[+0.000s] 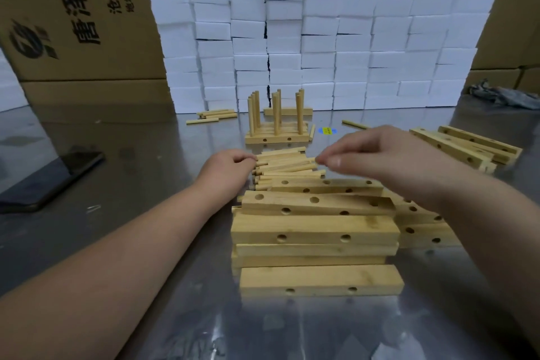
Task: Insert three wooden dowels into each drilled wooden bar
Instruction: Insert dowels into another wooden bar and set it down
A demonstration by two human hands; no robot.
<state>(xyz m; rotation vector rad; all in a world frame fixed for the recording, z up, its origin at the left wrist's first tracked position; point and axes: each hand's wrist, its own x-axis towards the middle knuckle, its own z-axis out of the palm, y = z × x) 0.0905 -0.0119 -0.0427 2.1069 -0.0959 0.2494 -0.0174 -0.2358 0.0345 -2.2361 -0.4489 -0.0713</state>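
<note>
A shiny metal tabletop [131, 242] fills the view, with printed cardboard boxes [81, 14] stacked behind it. At the far left a flat dark device [52, 175] lies on the metal. A wall of white foam blocks [321, 38] stands along the back, and a few loose dowels [214, 115] lie at its foot. Right of those, finished bars [276, 137] sit with dowels standing upright in them.

The left hand [230, 164] reaches in with curled fingers, its fingertips touching the left ends of the dowel pile [285, 165]; whether it grips one cannot be told. Nearer the camera, just in front of that pile, drilled bars [315, 231] lie stacked. The right hand [377, 155] hovers at the pile's right end, blurred, thumb and fingers drawn together; whether it pinches a dowel cannot be told. Further right lie more drilled bars [467, 146], with a dark crumpled cloth [502, 95] behind them.
</note>
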